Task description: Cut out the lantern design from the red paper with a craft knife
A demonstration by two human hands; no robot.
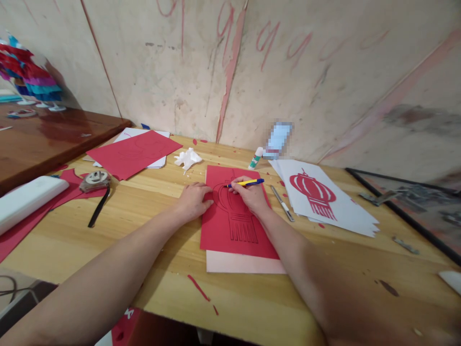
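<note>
My right hand [248, 193] is closed around a yellow and blue pen [248, 183]. Its dark tip meets a red sheet of paper [215, 235] that carries a lantern drawn in dark lines, with a fringe at the bottom. On the sheet's left edge rests my left hand [195, 201], fingers stretched out and holding nothing. A paler pink sheet [241, 262] shows under the red one. Beside my right wrist lies a slim silver craft knife or pen [283, 203]; I cannot tell which.
White sheets with a red lantern cutout [313, 192] lie to the right, near a black-edged frame [403, 214]. Behind are a glue stick [256, 158], a blurred-out phone [278, 138] and crumpled tissue [188, 158]. At left are a red sheet [135, 153], a tape roll [95, 180] and a white case [30, 202].
</note>
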